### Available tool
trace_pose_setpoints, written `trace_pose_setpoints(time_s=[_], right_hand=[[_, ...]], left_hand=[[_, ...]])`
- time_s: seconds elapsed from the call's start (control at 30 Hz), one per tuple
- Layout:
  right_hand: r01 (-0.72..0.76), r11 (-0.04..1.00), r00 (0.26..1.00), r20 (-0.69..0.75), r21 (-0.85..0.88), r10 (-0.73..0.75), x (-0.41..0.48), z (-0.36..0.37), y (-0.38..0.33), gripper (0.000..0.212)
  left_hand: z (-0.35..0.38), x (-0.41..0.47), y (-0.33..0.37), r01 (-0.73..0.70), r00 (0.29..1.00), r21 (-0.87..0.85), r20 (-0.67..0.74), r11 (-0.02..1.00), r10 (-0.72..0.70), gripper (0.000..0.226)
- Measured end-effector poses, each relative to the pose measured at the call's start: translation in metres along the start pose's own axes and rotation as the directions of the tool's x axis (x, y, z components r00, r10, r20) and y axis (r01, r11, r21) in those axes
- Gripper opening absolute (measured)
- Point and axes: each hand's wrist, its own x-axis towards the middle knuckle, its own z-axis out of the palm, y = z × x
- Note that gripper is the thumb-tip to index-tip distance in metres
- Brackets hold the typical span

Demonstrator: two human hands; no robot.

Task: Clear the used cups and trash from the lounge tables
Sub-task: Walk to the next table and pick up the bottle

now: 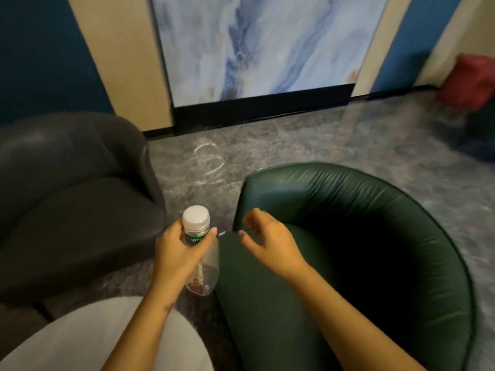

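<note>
With left hand (179, 250) gripping bottle (196, 220) by the neck, upright between grey chair (67, 196) and green chair (348, 223), right hand (270, 242) loose-fingered and empty, carry cap-up, steadying from below against slipping.

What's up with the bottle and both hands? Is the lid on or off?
bottle: lid on, held up off the floor; what's inside is unclear.
lid: white, closed on the bottle.
left hand: curled round the bottle's neck.
right hand: fingers loosely curled, holding nothing, above the green chair.
</note>
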Motion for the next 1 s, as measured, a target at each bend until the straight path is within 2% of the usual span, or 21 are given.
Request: trace_pose_setpoints(time_s=[0.13,0.27,0.4,0.53,0.77,0.87,1.0], right_hand=[[-0.077,0.994,0.974,-0.219,-0.08,0.058,-0.021,-0.119,0.054,0.024],[-0.175,0.977,0.904,-0.413,-0.125,0.109,-0.078,-0.24,0.123,0.023],[-0.246,0.953,0.842,-0.526,-0.178,0.119,-0.161,-0.355,0.2,0.027],[-0.368,0.89,0.793,-0.59,-0.268,0.15,-0.249,-0.47,0.274,0.034],[-0.583,0.776,0.645,-0.718,-0.241,0.262,-0.358,-0.616,0.392,0.036],[-0.647,0.737,0.578,-0.757,-0.197,0.305,-0.388,-0.652,0.454,0.033],[-0.704,0.682,0.544,-0.766,-0.196,0.342,-0.402,-0.719,0.554,0.033]], left_hand=[[0.094,0.0,0.097,-0.215,0.968,-0.047,0.12,0.975,0.22,0.028],[0.201,-0.037,0.19,-0.381,0.879,-0.153,0.248,0.912,0.408,0.029],[0.323,-0.1,0.271,-0.48,0.781,-0.251,0.315,0.841,0.539,0.028],[0.455,-0.167,0.347,-0.49,0.693,-0.34,0.406,0.803,0.595,0.025],[0.643,-0.253,0.428,-0.448,0.553,-0.399,0.579,0.8,0.599,0.024],[0.719,-0.261,0.442,-0.422,0.539,-0.379,0.625,0.823,0.564,0.025],[0.838,-0.252,0.474,-0.407,0.536,-0.372,0.642,0.834,0.548,0.027]])
